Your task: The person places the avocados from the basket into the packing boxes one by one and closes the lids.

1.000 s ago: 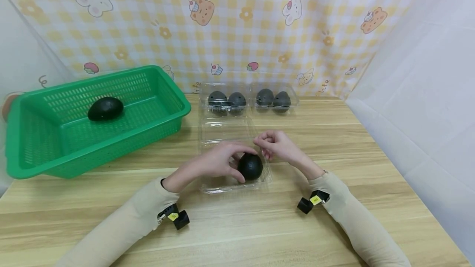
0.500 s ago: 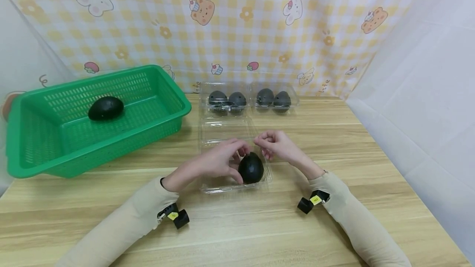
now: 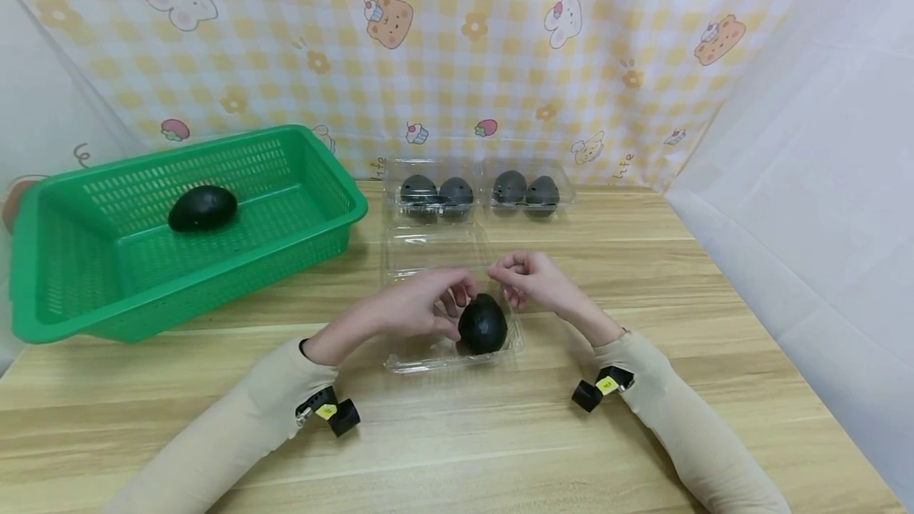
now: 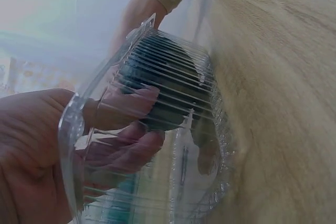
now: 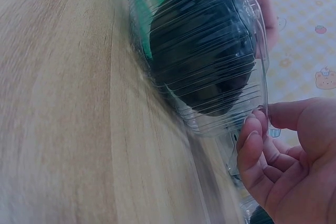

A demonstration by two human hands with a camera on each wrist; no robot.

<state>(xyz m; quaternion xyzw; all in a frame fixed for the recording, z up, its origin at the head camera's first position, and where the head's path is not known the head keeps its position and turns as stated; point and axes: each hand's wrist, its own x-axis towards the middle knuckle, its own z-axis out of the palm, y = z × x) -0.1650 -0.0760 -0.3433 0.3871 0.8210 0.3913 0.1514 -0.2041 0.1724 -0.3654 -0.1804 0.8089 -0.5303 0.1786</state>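
Note:
A dark, smooth avocado (image 3: 483,325) sits in the right end of an unlatched clear plastic clamshell box (image 3: 421,363), its lid lying back toward the far side. My left hand (image 3: 427,304) reaches over the box from the left, fingers loosely bent and fingertips close beside the avocado. Through the ribbed wall in the left wrist view, these fingers (image 4: 139,100) show inside the box next to the fruit. At the box's right rim, my right hand (image 3: 535,282) pinches the plastic edge between thumb and fingers. In the right wrist view the pinching fingertips (image 5: 256,121) show right below the avocado.
Behind stand two closed clear boxes, a left one (image 3: 437,166) and a right one (image 3: 528,167), each holding two dark fruits. On the left is a green slotted basket (image 3: 314,248) with another avocado (image 3: 203,209) inside. A checkered curtain (image 3: 471,70) hangs behind the wooden table (image 3: 485,435).
The left hand's fingers have loosened from the avocado, and the hand has drawn slightly left. The avocado has turned and settled in the box's right end. My right hand has stayed at the rim.

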